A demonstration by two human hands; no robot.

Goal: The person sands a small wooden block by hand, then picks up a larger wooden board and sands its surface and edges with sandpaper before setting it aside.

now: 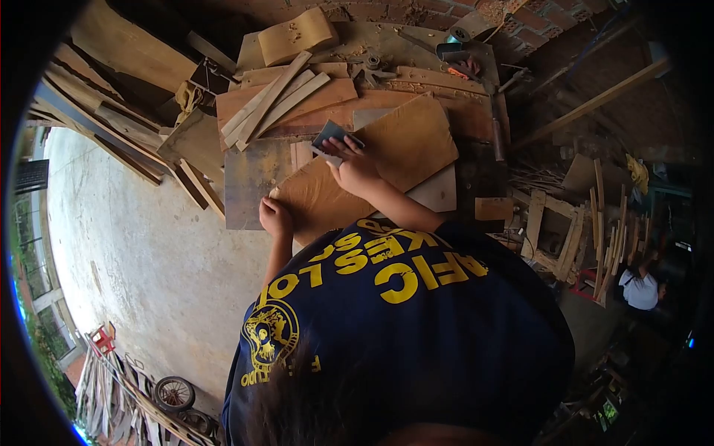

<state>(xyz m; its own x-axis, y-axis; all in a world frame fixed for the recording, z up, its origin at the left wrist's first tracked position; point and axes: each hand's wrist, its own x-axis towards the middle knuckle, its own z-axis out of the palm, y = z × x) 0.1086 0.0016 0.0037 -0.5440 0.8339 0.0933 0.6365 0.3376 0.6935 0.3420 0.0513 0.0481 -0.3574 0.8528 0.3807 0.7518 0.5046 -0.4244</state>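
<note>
A broad, curved wooden board (387, 152) lies slantwise across the workbench. My left hand (277, 218) is closed around its near left end, with the thumb along the edge. Above the board's upper edge, my right hand (351, 165) holds a dark grey sheet (336, 134) that looks like sandpaper, its fingers laid over it. Part of this sheet is hidden under the fingers. Beneath the board, a flat greyish panel (439, 192) shows at the right.
Thin wooden strips (274, 102) lie crossed on the bench behind the board. Farther back are a curved wood block (297, 36), a metal star-shaped part (372, 72) and shavings. Planks (126, 111) lean at the left. A person (641, 288) is at the far right.
</note>
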